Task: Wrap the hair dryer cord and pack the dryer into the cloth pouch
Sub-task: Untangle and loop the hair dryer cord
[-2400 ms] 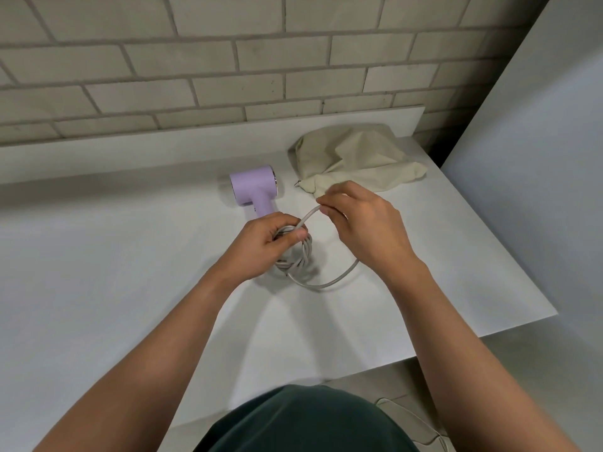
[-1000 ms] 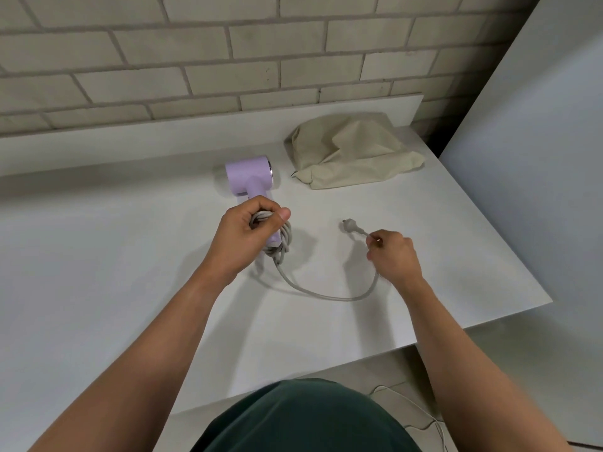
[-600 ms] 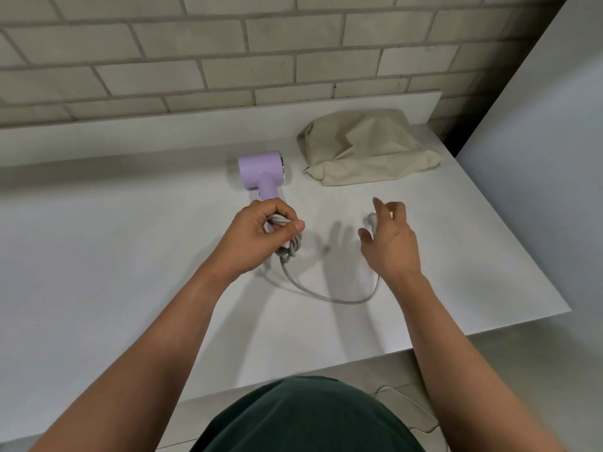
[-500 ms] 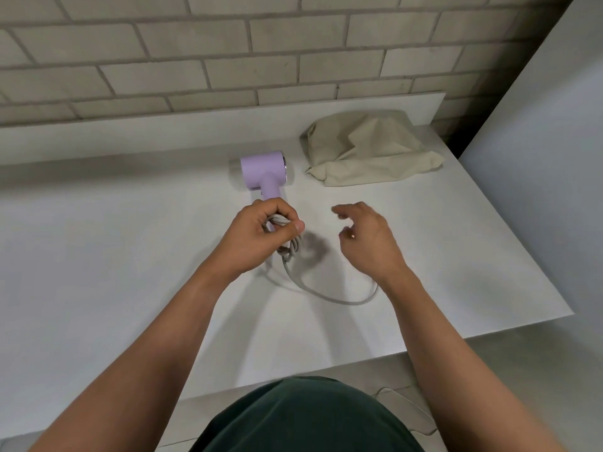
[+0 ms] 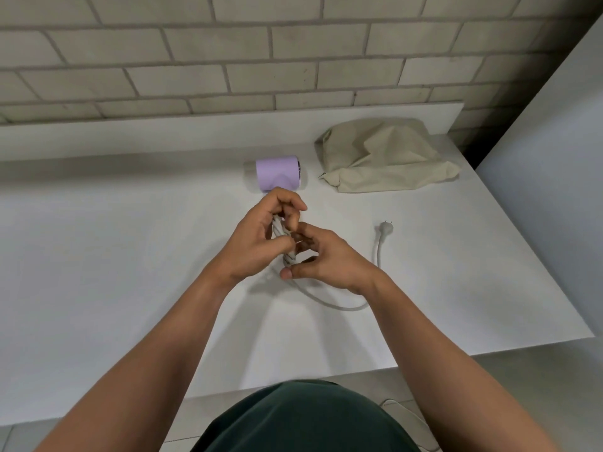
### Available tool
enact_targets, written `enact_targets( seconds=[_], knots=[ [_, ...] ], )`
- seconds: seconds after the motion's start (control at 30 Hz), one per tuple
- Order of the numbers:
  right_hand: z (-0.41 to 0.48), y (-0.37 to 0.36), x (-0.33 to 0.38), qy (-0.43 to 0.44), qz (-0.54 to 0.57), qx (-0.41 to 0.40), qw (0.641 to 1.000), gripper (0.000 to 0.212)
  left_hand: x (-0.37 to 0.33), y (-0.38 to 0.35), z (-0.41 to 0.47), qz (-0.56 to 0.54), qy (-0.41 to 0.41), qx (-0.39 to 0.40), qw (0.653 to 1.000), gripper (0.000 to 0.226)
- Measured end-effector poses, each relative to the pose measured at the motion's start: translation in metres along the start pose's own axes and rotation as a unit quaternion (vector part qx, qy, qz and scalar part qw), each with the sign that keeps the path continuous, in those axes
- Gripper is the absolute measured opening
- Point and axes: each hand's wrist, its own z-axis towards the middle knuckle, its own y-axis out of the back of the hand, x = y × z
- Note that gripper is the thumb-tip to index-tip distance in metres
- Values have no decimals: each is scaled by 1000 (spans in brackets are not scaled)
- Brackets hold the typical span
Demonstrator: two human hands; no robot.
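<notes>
A lilac hair dryer (image 5: 277, 172) lies on the white table (image 5: 114, 256), its handle pointing toward me and hidden under my hands. My left hand (image 5: 253, 243) grips the handle with the grey cord (image 5: 339, 305) coiled round it. My right hand (image 5: 326, 259) is at the coil, its fingertips pinching the wrapped cord. A loose length of cord curves right along the table to the plug (image 5: 386, 227), which lies free. The beige cloth pouch (image 5: 381, 158) lies crumpled at the back right, apart from both hands.
A brick wall (image 5: 228, 60) with a low white ledge runs behind the table. A pale panel (image 5: 554, 158) stands at the right. The table's front edge is near my body; another cable (image 5: 408, 415) lies on the floor below.
My right hand let go of the plug end, left it on the table and moved left to the coil at the handle. My left hand kept its grip.
</notes>
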Motion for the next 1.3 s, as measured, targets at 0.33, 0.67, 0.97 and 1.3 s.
enact_targets(
  seconds=[0.33,0.67,0.97,1.3],
  knots=[
    [2,-12,-5,49,-83,-132,987,78,23,31,-14,-4,158,-41,987,59],
    [0,-20,-26,60,-131,-172,975,74,21,14,-5,32,171,-123,977,28],
    [-9,-15,-33,1,-15,-177,984,5,14,11,1,45,99,-124,986,14],
    [-8,-14,-31,13,-73,-191,979,19,18,10,3,98,48,-152,982,9]
  ],
)
